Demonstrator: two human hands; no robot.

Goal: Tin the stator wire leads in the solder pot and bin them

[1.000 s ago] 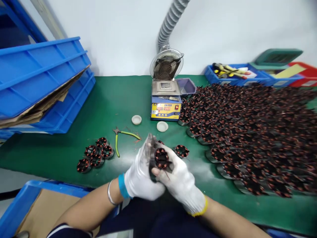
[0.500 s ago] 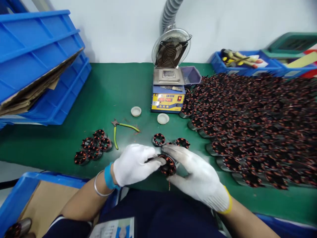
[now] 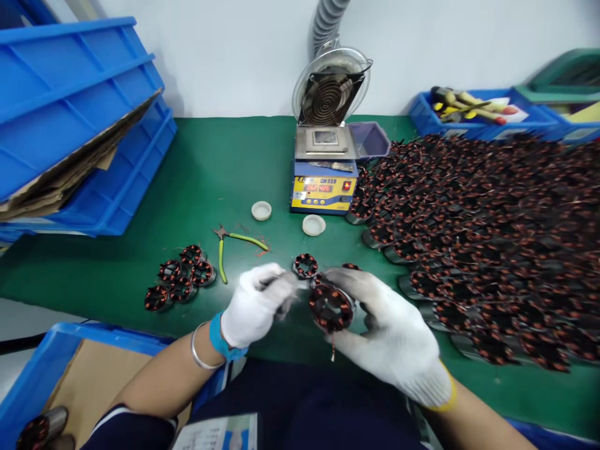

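Observation:
My right hand (image 3: 391,334), in a white glove with a yellow cuff, grips a wound motor stator (image 3: 330,306) by its rim, thumb below and fingers above. A short wire end (image 3: 333,347) hangs from the stator's near side. Just to the left, my gloved left hand (image 3: 260,303) is apart from it, thumb and fingers pinched together and slightly blurred; whether anything is between them cannot be made out. Behind the held part another stator (image 3: 305,266) stands on the green bench. My right hand partly hides one more stator (image 3: 351,267).
Green-handled cutters (image 3: 222,253) lie open beside several stators (image 3: 180,279). Two small white dishes (image 3: 261,210) sit before a solder pot (image 3: 323,187). Rows of stators (image 3: 469,237) fill the right side. Blue crates (image 3: 79,81) are stacked at left; a blue tool bin (image 3: 482,129) stands at back right.
My left hand has drawn away from the stator to the left. My right hand has shifted slightly right with the stator, whose open ring now shows more fully.

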